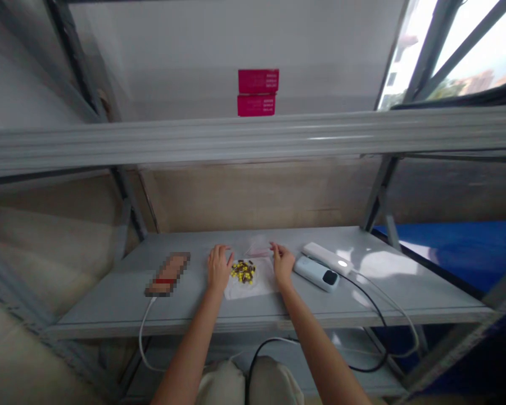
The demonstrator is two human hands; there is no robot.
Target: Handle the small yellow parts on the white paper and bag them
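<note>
A heap of small yellow and dark brown pieces [243, 271] lies on a white sheet [240, 292] on the grey shelf. Just left of the heap is my left hand [219, 267], palm down, its thumb apart from the fingers and nothing visible in it. To the right of the heap, my right hand [283, 263] has its fingertips pinched together beside a clear plastic bag [258, 248] with something pinkish in it. What those fingertips hold is too small to tell, and whether they touch the bag is unclear.
A blurred-out phone [168, 274] with a white cable lies at the left. A pale blue device [316, 273] and a long white device [326, 257] with cables sit right of my right hand. Two red boxes [257, 93] stand on the upper shelf, whose metal beam [194, 142] crosses above.
</note>
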